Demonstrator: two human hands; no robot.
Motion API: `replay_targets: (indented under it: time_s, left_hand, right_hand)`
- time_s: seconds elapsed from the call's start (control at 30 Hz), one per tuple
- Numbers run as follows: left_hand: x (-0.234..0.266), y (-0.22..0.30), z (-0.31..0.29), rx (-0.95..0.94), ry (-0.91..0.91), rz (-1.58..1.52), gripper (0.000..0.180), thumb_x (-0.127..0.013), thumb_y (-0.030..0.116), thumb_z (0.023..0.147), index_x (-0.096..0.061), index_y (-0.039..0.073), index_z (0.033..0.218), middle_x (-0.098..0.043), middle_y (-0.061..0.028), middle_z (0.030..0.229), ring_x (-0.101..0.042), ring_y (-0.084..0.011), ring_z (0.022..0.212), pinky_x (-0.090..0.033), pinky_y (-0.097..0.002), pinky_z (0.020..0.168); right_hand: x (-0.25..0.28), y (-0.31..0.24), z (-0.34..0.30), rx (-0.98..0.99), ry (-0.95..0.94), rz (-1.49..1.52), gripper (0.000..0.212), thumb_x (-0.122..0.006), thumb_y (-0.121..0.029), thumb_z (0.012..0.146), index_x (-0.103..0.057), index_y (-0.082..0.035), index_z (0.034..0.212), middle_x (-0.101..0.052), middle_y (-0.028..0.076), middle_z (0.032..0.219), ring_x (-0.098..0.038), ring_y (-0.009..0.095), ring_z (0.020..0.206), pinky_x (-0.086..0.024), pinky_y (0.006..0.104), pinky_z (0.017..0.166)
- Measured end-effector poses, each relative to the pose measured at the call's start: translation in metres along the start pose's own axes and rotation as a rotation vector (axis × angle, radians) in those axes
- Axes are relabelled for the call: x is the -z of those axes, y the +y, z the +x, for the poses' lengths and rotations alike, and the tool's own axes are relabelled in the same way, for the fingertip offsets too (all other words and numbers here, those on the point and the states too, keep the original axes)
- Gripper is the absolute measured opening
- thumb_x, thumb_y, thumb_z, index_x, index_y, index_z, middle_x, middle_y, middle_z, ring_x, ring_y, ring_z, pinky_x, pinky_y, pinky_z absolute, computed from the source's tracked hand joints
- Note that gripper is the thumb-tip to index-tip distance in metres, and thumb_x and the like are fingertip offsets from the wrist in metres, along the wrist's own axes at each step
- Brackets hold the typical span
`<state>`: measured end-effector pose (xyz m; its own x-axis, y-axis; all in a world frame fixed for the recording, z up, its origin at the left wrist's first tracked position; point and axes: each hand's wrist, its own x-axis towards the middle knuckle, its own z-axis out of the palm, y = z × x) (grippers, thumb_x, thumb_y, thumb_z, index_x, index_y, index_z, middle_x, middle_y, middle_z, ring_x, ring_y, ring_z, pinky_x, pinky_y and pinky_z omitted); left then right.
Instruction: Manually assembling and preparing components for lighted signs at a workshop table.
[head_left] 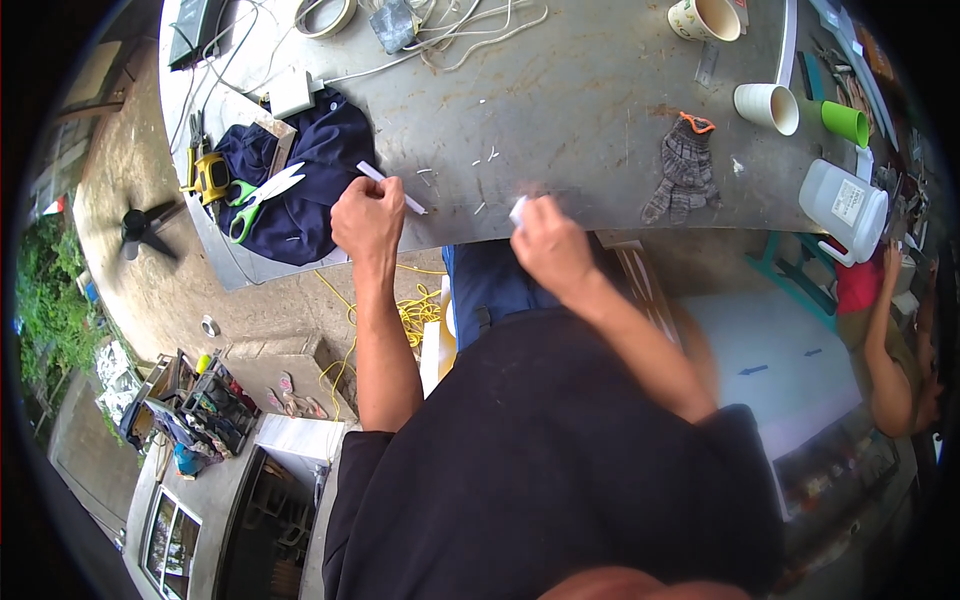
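My left hand (368,218) is closed at the table's near edge, beside the dark blue cloth. A thin white strip (374,171) sticks out on both sides of its fingers. Farther right, also by the near edge, my right hand (553,245) is closed and somewhat blurred. A small white piece (518,210) pokes out at its fingertips; its kind is not clear. Between the two hands, several short white bits (479,209) are scattered over the metal table (570,110).
On the blue cloth (335,130) lie green-handled scissors (245,218) and a yellow tape measure (211,178). Cables (480,30) and a tape roll (324,14) are at the back. To the right are a grey glove (686,165), cups (768,107), a plastic jug (845,208) and another person's arm (880,330).
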<state>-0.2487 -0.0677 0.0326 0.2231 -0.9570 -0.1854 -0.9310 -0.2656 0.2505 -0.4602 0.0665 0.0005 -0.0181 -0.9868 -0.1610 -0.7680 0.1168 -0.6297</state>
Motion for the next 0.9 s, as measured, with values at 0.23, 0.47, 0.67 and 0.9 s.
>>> replay_targets:
  time_s: [0.23,0.47,0.67,0.9]
  left_hand:
    - [0.036,-0.060,-0.075,0.091,0.160,-0.474,0.023,-0.062,0.010,0.092,-0.060,-0.002,0.072,-0.057,0.0014,0.063,-0.047,-0.0055,0.059,-0.038,-0.0239,0.055]
    - [0.019,-0.115,-0.129,0.132,0.109,-0.629,0.026,-0.065,0.008,0.091,-0.054,0.001,0.068,-0.047,0.0041,0.057,-0.040,-0.0040,0.054,-0.031,-0.0249,0.050]
    - [0.033,-0.124,-0.113,0.009,0.097,-0.610,0.020,-0.066,0.007,0.089,-0.059,0.000,0.072,-0.051,0.0016,0.056,-0.044,-0.0051,0.053,-0.036,-0.0253,0.051]
    - [0.037,-0.157,-0.103,0.006,0.076,-0.692,0.020,-0.066,0.006,0.090,-0.058,0.000,0.072,-0.052,0.0007,0.058,-0.045,-0.0055,0.055,-0.037,-0.0257,0.052]
  right_hand:
    - [0.085,0.049,0.031,-0.211,0.282,-0.077,0.013,-0.065,-0.008,0.084,-0.054,-0.002,0.085,-0.058,0.018,0.076,-0.063,0.040,0.073,-0.049,0.0510,0.064]
    - [0.019,0.006,-0.006,-0.119,-0.006,-0.020,0.024,-0.064,-0.013,0.085,-0.053,-0.001,0.102,-0.061,0.023,0.091,-0.066,0.043,0.077,-0.057,0.0505,0.066]
    - [0.017,-0.041,0.054,-0.023,0.239,0.061,0.014,-0.063,-0.008,0.085,-0.051,-0.002,0.086,-0.057,0.021,0.080,-0.060,0.043,0.075,-0.049,0.0504,0.068]
    - [0.055,0.064,0.163,-0.087,0.454,-0.333,0.013,-0.062,-0.013,0.090,-0.056,-0.004,0.098,-0.063,0.020,0.094,-0.065,0.043,0.082,-0.053,0.0526,0.070]
